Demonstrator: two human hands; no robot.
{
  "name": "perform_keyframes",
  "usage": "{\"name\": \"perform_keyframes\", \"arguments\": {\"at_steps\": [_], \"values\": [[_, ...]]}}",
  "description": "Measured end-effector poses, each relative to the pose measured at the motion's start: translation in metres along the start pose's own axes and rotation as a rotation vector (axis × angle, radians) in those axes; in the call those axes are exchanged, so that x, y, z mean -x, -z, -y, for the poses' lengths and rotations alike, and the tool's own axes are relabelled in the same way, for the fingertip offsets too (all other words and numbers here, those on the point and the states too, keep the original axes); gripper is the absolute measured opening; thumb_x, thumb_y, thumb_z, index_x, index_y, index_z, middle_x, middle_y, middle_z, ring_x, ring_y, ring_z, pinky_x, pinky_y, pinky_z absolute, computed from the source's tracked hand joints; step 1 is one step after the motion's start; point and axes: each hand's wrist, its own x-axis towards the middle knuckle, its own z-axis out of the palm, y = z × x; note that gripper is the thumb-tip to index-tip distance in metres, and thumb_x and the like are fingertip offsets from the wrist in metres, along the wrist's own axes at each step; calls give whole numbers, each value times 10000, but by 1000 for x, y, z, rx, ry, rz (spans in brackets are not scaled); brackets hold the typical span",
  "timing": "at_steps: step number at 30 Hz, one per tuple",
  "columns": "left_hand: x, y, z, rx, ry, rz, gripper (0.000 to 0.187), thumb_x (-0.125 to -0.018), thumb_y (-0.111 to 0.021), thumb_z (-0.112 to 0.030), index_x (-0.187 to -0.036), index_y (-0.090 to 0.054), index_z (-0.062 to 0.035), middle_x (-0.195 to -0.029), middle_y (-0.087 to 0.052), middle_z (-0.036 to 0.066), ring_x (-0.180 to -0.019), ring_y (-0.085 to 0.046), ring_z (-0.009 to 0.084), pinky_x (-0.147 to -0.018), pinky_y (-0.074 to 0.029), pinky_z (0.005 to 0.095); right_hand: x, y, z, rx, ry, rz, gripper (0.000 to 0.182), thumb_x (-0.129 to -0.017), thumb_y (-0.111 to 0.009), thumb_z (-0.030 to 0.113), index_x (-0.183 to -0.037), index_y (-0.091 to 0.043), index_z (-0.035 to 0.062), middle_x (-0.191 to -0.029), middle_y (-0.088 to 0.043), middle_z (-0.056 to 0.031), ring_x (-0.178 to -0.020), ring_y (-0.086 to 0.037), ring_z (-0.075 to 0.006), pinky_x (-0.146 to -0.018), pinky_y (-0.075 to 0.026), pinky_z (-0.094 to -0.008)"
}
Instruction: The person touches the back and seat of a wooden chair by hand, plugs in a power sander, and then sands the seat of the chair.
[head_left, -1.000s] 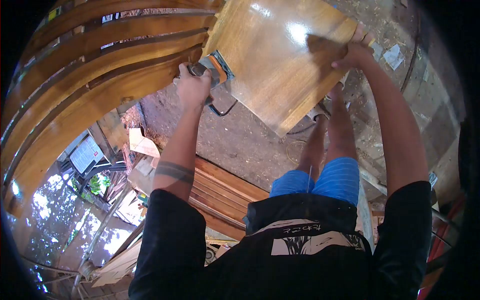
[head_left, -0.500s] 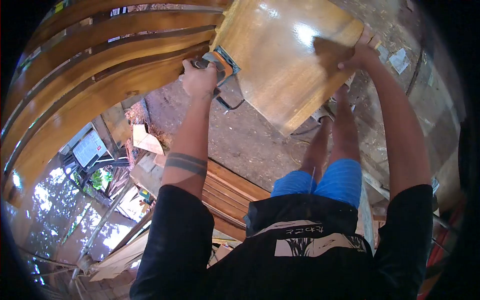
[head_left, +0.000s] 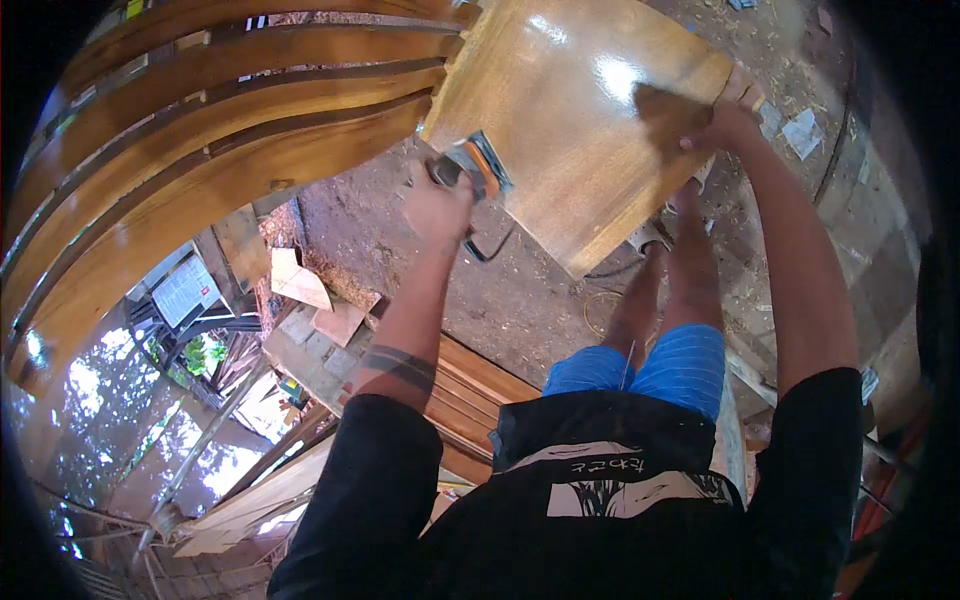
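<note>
My left hand [head_left: 438, 208] is wrapped around a power sander [head_left: 484, 166] with an orange and grey body. The sander's flat pad lies against the left edge of a glossy varnished wooden panel [head_left: 570, 130]. On the opposite side, my right hand [head_left: 722, 122] grips the panel's right edge, thumb on the near face and fingers over the rim. Curved varnished slats [head_left: 250, 118] meet the panel at its upper left corner. Beneath the sander, a dark cord [head_left: 497, 250] loops down.
Stacked wooden boards [head_left: 475, 385] lie in front of my body on the left. Pale wood offcuts [head_left: 298, 280] and shavings are scattered farther left. Crumpled paper [head_left: 802, 132] is on the dirt floor at right. My feet stand close to the panel's lower right side.
My left hand has moved the sander down and to the right along the panel's left edge. My right hand keeps its grip on the panel.
</note>
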Motion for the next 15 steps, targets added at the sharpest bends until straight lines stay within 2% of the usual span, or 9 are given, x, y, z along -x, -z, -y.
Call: {"name": "perform_keyframes", "arguments": {"at_steps": [4, 6, 9, 11, 13, 15], "values": [[40, -4, -1, 7, 92, 70, 541, -703, -748, -295, -1150, -532, -81, -1034, -589, 268, -994, -567, 446, -803, -487, 489, 11, 7, 3, -24, -38, -25, 1008, -536, -857, 547, -1328, -477, 53, -1441, -385, -187, -1263, -469, -358, -1025, -371, -508], [56, -2, -8, -48, 93, 88, 546, -706, -749, -290, -1161, -529, -83, -1053, -568, 283, -1009, -552, 453, -795, -487, 496, 13, 7, 5, -15, -8, -2, 923, -538, -845, 564, -1261, -563, 65, -1367, -497, -163, -1249, -489, -339, -1015, -379, -502], [47, -8, -4, 33, 6, 127, 536, -699, -756, -289, -1144, -533, -89, -1051, -572, 278, -999, -561, 443, -791, -485, 496, 1, -1, -6, 18, 60, -55, 893, -529, -835, 582, -1221, -595, 72, -1269, -581, -155, -1209, -524, -338, -1009, -387, -476], [13, -14, 8, 46, 12, 121, 523, -692, -758, -295, -1124, -537, -101, -1074, -567, 271, -982, -574, 446, -776, -488, 497, -10, -12, -13, 56, 104, -120, 876, -520, -833, 589, -1190, -618, 68, -1206, -619, -164, -1163, -559, -336, -997, -401, -457], [-20, 0, 1, 11, -112, 41, 507, -685, -762, -290, -1106, -543, -111, -1029, -602, 237, -950, -597, 426, -762, -493, 495, -1, -9, -6, 66, 47, -123, 844, -517, -834, 588, -1151, -641, 67, -1178, -629, -164, -1135, -572, -334, -983, -416, -441], [-38, 11, -8, -29, -110, 20, 510, -680, -764, -286, -1110, -546, -118, -960, -632, 207, -931, -609, 405, -749, -497, 488, 3, -3, -5, 21, 47, -71, 832, -516, -833, 588, -1133, -651, 61, -1171, -629, -165, -1128, -573, -332, -975, -424, -439]]}}
